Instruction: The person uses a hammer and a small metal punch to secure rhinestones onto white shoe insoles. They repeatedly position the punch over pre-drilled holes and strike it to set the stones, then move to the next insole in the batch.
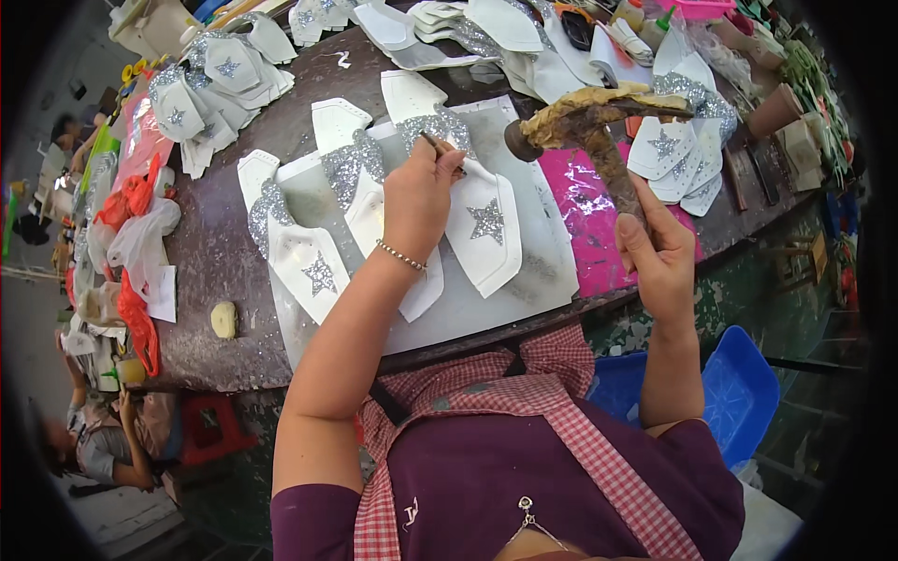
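Note:
My right hand [662, 254] is wrapped round the handle of a worn hammer [610, 166], its head raised above the table. My left hand [416, 204] pinches a thin dark rod, perhaps a punch [431, 142], over the rightmost of three white and silver-glitter shoe uppers [490, 257]. My left fingers cover the rod's lower end. The middle upper [354, 178] is partly hidden by my left wrist. The left upper [297, 241] lies flat with its glitter star showing. All three rest on a pale board [543, 248].
Stacks of similar uppers lie at the far left [224, 89], far middle [468, 33] and right [669, 154]. A pink sheet [589, 215] lies beside the board. A yellowish lump [224, 320] sits left. Plastic bags [145, 234] line the left edge. Another person [122, 435] sits lower left.

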Action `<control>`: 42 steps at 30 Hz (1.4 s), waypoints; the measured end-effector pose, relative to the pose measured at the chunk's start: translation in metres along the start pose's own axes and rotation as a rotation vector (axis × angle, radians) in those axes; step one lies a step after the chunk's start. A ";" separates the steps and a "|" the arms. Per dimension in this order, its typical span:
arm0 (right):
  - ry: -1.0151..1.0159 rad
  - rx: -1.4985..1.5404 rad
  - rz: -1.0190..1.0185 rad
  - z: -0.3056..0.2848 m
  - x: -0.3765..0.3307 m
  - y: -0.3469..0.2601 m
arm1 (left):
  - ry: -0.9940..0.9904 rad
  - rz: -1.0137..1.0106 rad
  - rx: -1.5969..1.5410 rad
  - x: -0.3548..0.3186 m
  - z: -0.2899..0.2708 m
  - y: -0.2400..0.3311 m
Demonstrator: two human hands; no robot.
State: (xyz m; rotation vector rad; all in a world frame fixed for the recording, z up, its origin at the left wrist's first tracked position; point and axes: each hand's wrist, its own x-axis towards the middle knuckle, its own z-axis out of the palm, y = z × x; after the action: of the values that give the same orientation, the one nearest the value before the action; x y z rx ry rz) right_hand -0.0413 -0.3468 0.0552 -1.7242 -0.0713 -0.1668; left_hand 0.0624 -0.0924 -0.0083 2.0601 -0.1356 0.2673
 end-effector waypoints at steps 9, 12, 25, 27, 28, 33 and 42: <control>0.013 0.118 -0.176 0.003 0.021 -0.017 | -0.038 0.149 0.218 0.004 0.001 0.004; 0.039 0.210 -0.397 0.005 0.035 -0.037 | -0.047 0.279 0.368 0.006 0.002 0.012; -0.051 -0.240 -0.173 0.002 0.031 -0.023 | -0.054 0.060 0.074 -0.001 0.003 0.002; -0.044 -0.210 -0.163 0.002 0.031 -0.023 | -0.015 0.111 0.019 0.000 0.007 -0.005; -0.041 -0.183 -0.179 0.003 0.031 -0.022 | 0.005 0.137 -0.010 0.000 0.008 -0.007; -0.032 -0.183 -0.239 0.004 0.035 -0.029 | -0.057 0.110 0.105 -0.001 0.002 0.001; -0.061 -0.407 -0.427 0.014 0.046 -0.044 | -0.181 0.344 0.388 0.004 -0.001 0.020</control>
State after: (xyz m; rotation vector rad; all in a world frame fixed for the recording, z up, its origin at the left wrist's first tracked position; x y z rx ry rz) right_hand -0.0016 -0.3283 0.1025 -2.1017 -0.4797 -0.4691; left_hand 0.0617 -0.1008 0.0097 2.4409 -0.5923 0.3371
